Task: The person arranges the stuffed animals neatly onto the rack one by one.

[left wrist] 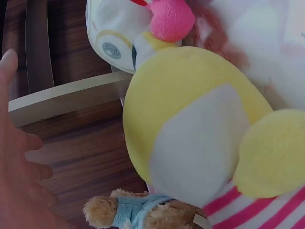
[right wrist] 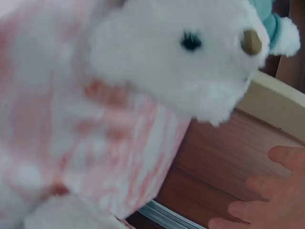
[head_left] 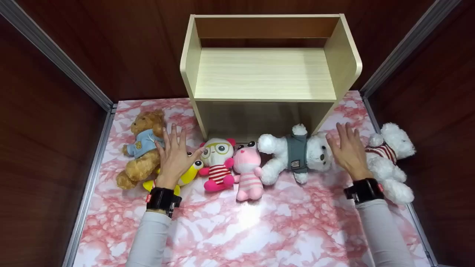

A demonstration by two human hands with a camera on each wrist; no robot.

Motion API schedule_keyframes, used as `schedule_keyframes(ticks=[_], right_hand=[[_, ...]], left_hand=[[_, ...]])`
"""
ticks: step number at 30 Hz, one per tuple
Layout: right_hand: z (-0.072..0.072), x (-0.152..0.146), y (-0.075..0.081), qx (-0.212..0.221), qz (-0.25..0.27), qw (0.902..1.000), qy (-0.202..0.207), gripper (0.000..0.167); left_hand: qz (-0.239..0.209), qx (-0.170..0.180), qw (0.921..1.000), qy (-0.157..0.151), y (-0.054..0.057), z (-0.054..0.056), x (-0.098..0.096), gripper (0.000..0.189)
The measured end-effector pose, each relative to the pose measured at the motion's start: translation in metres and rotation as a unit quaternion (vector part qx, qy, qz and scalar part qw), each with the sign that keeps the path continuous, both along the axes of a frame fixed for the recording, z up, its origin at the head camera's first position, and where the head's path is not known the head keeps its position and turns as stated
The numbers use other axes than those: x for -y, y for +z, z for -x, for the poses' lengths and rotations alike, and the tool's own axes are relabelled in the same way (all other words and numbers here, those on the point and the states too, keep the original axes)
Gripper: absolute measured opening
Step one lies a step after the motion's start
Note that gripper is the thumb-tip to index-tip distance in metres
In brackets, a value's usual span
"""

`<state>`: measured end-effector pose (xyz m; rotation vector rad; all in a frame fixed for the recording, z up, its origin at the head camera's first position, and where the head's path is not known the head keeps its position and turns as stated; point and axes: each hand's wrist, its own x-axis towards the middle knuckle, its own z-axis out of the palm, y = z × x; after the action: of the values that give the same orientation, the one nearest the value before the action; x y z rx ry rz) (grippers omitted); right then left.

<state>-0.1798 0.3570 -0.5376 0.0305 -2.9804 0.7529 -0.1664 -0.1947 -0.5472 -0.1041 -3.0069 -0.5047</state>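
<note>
My left hand, fingers spread, hovers above a yellow plush toy and beside a brown teddy bear in a blue top. In the left wrist view the yellow toy fills the middle, its pale belly showing. My right hand is held out with straight fingers between a white bear in a grey-green top and a white bear in a striped top. Neither hand holds anything. A panda-like plush with glasses and a pink striped plush lie between the hands.
A pale wooden two-level shelf stands at the back, behind the row of toys. Pink marbled covering lies under everything. Dark wood-look panels with metal edge strips enclose the left, right and back.
</note>
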Motion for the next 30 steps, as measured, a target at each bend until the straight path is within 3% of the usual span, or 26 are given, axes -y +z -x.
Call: schedule_keyframes(ticks=[3,9,15,24,30], right_hand=[[-0.004,0.004,-0.009,0.032,0.029,0.9991,-0.001,0.079],[-0.007,0.011,-0.032,0.039,0.068,0.9968,-0.017,0.079],[-0.009,0.018,-0.048,0.063,0.131,0.9884,-0.042,0.088],[-0.005,0.027,-0.062,0.083,0.183,0.9749,-0.095,0.097],[-0.005,0.031,-0.064,0.068,0.228,0.9613,-0.139,0.086]], left_hand=[[-0.006,-0.001,1.0,-0.001,-0.002,-0.001,-0.001,0.102],[-0.014,0.006,0.9999,-0.002,-0.007,-0.003,-0.004,0.099],[-0.01,0.011,0.9999,-0.002,-0.011,-0.005,-0.006,0.101],[-0.007,0.018,0.9998,-0.008,-0.017,-0.005,-0.013,0.101],[-0.019,0.017,0.9997,-0.008,-0.02,-0.007,-0.02,0.1]])
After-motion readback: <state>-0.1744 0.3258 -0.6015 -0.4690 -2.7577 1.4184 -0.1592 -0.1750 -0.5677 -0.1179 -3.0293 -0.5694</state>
